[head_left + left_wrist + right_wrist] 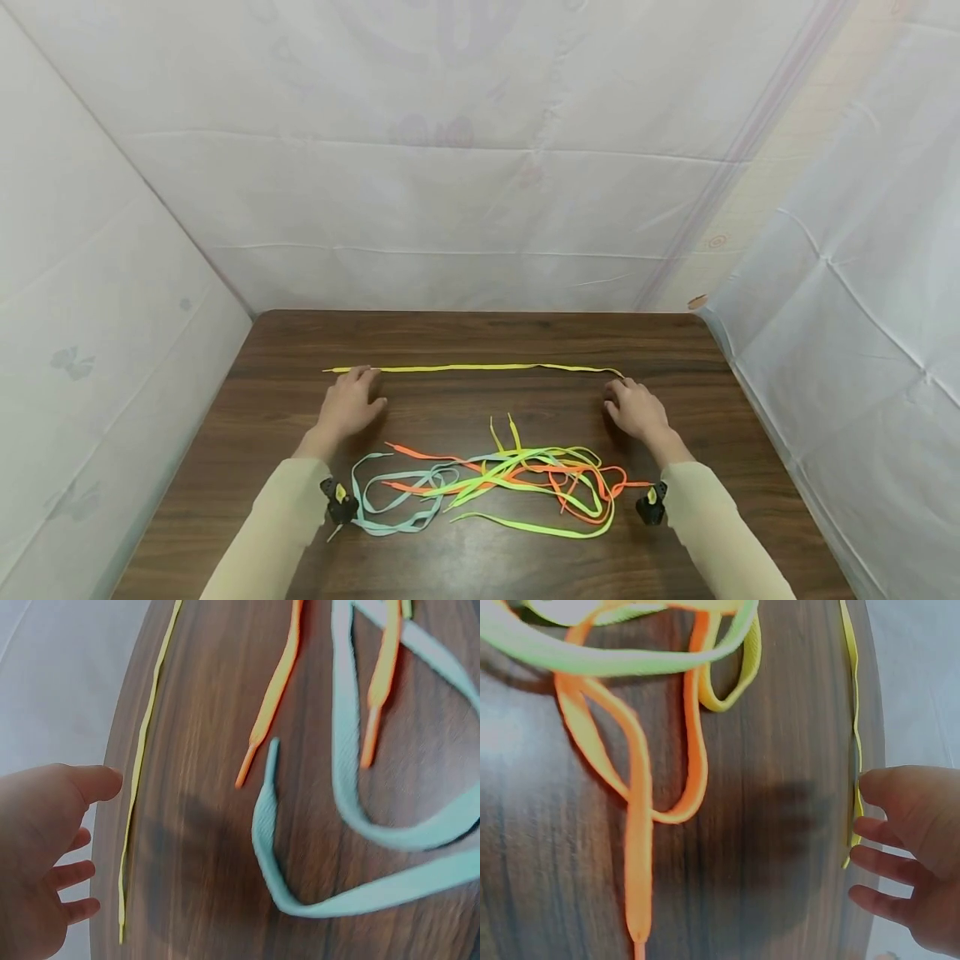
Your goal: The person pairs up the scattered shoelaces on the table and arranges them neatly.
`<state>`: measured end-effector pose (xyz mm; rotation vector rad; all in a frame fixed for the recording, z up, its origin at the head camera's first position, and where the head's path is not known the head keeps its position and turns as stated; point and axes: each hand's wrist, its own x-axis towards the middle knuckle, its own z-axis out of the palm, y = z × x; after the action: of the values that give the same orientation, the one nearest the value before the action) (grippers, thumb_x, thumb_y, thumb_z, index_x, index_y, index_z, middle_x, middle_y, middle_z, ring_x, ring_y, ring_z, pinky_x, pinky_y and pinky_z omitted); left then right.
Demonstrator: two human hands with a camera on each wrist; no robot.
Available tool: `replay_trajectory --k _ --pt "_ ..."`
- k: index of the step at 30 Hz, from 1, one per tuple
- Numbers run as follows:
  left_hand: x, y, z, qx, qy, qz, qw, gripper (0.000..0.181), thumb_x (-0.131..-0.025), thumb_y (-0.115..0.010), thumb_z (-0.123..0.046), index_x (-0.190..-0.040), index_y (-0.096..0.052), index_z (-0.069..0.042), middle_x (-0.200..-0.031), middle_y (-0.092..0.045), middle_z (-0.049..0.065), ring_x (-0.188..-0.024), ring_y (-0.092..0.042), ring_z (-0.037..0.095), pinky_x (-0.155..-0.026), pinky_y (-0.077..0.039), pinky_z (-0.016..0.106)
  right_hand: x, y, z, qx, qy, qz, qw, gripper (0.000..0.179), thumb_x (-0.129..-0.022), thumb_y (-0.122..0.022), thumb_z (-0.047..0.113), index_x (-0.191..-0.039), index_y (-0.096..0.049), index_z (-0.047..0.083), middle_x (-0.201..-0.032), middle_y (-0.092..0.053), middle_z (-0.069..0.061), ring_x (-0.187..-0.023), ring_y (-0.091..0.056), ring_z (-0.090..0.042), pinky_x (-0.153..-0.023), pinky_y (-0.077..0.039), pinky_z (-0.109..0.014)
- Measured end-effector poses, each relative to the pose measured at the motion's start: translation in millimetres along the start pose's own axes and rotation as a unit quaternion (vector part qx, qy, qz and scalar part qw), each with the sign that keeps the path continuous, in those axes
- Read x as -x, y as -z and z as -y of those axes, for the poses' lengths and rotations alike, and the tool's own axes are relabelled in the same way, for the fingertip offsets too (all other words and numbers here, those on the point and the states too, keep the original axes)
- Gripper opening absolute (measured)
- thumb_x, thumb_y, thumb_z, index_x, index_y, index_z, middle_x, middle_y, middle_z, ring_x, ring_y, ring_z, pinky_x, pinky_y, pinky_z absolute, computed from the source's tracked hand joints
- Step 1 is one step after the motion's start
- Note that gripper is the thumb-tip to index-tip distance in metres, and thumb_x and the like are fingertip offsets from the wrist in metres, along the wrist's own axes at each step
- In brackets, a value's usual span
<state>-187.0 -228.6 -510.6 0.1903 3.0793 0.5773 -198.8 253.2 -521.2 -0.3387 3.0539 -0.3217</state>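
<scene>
A yellow shoelace (465, 367) lies stretched nearly straight across the far part of the table. Over its left portion is my left hand (348, 407), fingers extended and thumb spread apart; in the left wrist view the thumb and fingers (96, 784) are loose, not closed round the lace. At the other end, my right hand (636, 408) pinches the lace near its tip. The right wrist view has the thumb and index finger at the yellow lace (856, 712), its short end sticking out below the index finger.
Nearer to me lies a loose tangle of shoelaces: light blue (367, 500), orange (427, 455), neon green (540, 527) and another yellow one (514, 432). The brown wooden table (450, 333) ends at pale sheeting behind and on both sides.
</scene>
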Motion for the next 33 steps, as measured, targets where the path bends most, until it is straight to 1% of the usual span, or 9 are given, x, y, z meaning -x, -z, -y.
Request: replay_trajectory --k 7,12,19,22,27,33 --pt "2.1 -10.2 -21.7 0.004 -0.035 -0.002 0.9994 0.052 -0.083 -0.065 -0.022 -0.128 -0.049 -0.002 -0.128 -0.047 0.024 -0.118 -0.043 0.043 -0.094 -0.034 0.058 3.7 -2 12 0.005 0.013 -0.012 0.9998 0.028 -0.087 -0.061 0.02 -0.111 -0.06 0.005 -0.102 -0.058 -0.016 -0.087 -0.058 -0.034 -0.067 -0.049 -0.048" --pt "2.1 -23.0 -38.3 0.007 -0.062 0.001 0.9981 0.05 -0.082 -0.067 -0.022 -0.127 -0.052 -0.005 -0.129 -0.048 0.019 -0.118 -0.045 0.039 -0.094 -0.037 0.056 6.9 -5 25 0.016 0.026 -0.012 0.9995 0.029 -0.087 -0.062 0.02 -0.11 -0.061 0.004 -0.1 -0.059 -0.015 -0.085 -0.059 -0.032 -0.068 -0.049 -0.047" --pt "1.9 -38.4 -63.3 0.004 -0.117 0.008 0.9931 0.047 -0.082 -0.068 -0.022 -0.125 -0.054 -0.008 -0.129 -0.05 0.014 -0.118 -0.047 0.034 -0.094 -0.038 0.053 8.7 -9 44 0.017 0.059 -0.02 0.9979 0.027 -0.086 -0.063 0.021 -0.108 -0.062 0.005 -0.099 -0.061 -0.013 -0.083 -0.061 -0.03 -0.065 -0.05 -0.045" --pt "0.8 -45.2 -72.3 0.001 -0.141 0.011 0.9899 0.046 -0.082 -0.069 -0.021 -0.124 -0.055 -0.009 -0.129 -0.051 0.012 -0.117 -0.048 0.032 -0.095 -0.039 0.051 8.5 -11 54 0.011 0.071 -0.025 0.9971 0.024 -0.086 -0.064 0.021 -0.105 -0.063 0.007 -0.097 -0.061 -0.011 -0.082 -0.061 -0.029 -0.064 -0.05 -0.043" --pt "-1.9 -55.6 -85.1 -0.018 -0.184 0.01 0.9827 0.044 -0.082 -0.069 -0.021 -0.122 -0.056 -0.009 -0.128 -0.052 0.009 -0.116 -0.05 0.028 -0.095 -0.04 0.046 7.9 -15 70 0.006 0.078 -0.017 0.9968 0.021 -0.086 -0.064 0.023 -0.103 -0.063 0.011 -0.096 -0.061 -0.008 -0.081 -0.061 -0.026 -0.064 -0.05 -0.041" --pt "-3.6 -61.8 -103.1 -0.048 -0.249 -0.003 0.9672 0.041 -0.081 -0.069 -0.019 -0.12 -0.058 -0.008 -0.126 -0.054 0.008 -0.112 -0.052 0.027 -0.092 -0.043 0.044 7.4 -21 89 0.001 0.092 -0.019 0.9956 0.015 -0.084 -0.066 0.024 -0.094 -0.065 0.013 -0.087 -0.06 -0.003 -0.075 -0.058 -0.021 -0.062 -0.049 -0.038"
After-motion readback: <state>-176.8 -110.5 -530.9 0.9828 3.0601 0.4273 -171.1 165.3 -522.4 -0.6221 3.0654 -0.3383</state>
